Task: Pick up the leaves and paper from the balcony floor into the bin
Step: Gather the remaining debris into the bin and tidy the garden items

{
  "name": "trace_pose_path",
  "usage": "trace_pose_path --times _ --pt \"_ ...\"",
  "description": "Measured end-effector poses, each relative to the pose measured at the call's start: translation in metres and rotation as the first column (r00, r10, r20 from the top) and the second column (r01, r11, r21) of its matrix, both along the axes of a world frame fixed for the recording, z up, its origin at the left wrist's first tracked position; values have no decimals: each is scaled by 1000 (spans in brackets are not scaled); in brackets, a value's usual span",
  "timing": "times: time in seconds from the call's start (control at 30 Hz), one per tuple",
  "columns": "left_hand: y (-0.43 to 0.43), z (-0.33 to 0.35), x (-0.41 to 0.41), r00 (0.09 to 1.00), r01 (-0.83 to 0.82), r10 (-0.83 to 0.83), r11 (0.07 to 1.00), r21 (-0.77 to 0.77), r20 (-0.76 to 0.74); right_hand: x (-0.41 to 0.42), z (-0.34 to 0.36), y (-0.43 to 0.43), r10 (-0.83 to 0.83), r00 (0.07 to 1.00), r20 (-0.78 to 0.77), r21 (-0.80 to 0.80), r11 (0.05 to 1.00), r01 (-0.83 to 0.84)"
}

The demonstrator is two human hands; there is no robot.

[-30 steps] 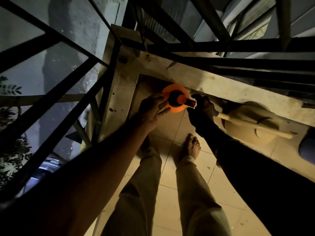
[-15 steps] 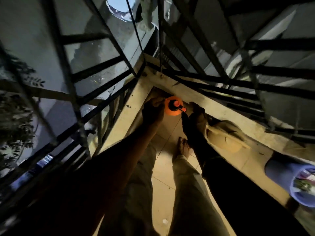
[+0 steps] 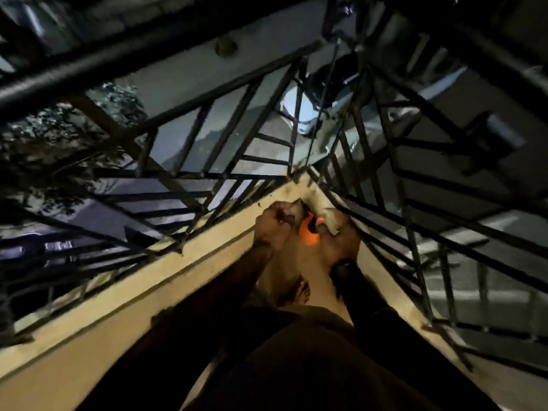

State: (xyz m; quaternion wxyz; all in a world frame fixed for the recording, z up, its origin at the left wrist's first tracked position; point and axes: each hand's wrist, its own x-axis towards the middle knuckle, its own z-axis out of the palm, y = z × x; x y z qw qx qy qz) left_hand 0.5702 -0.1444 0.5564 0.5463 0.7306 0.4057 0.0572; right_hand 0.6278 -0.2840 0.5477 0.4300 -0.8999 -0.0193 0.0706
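The view is blurred and dark. Both my hands reach into the far corner of the balcony floor. My left hand (image 3: 274, 225) has its fingers curled, and a small greyish scrap (image 3: 299, 207) shows at the fingertips. My right hand (image 3: 339, 240), in a dark sleeve, lies under a pale ragged piece of paper (image 3: 326, 216) that hides its fingers. An orange round object (image 3: 308, 237) with a red handle sits on the floor between the two hands. No bin is in view.
Black metal railings (image 3: 225, 161) close the corner on both sides above a pale ledge (image 3: 166, 271). My bare foot (image 3: 299, 292) stands on the tiled floor just behind the hands. There is a street and foliage far below.
The camera has tilted up and the view is now blurred. My hands went deeper into the corner past the orange object. The tan round object and the blue bin left the view.
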Motion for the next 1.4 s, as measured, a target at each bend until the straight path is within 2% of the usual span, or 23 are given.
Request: trace_pose_path --times 0.1,0.17,0.27,0.37,0.47,0.6,0.77,0.97,1.23,1.4 --pt "-12 10 -38 997 -74 74 997 -7 12 -18 19 -2 144 983 -110 -64 986 -152" --pt "-20 9 -58 985 -171 172 984 -53 13 -33 23 -2 192 976 -103 -53 979 -198" --pt "-29 8 -94 928 -349 365 921 -172 73 -64 34 6 197 974 -111 99 978 -186" --pt "-40 21 -151 877 -442 465 879 -177 120 -116 54 8 228 961 -159 313 934 -170" --pt "-50 31 -216 781 -564 596 801 -201 184 -166 66 9 343 919 -194 403 882 -244" --pt "-59 48 -296 656 -684 717 697 -216 235 -219 76 21 497 846 -195 445 813 -375" --pt "-67 72 -385 446 -822 853 511 -253 272 -286 89 39 729 659 -185 467 655 -594" --pt "-74 95 -461 188 -931 943 260 -258 273 -345 100 70 917 348 -193 440 398 -805" --pt "-112 114 -536 -214 -948 930 -123 -293 299 -436 119 92 984 -55 -171 450 28 -893" --pt "-135 117 -597 -419 -893 852 -324 -314 313 -514 126 102 953 -272 -136 431 -190 -882"
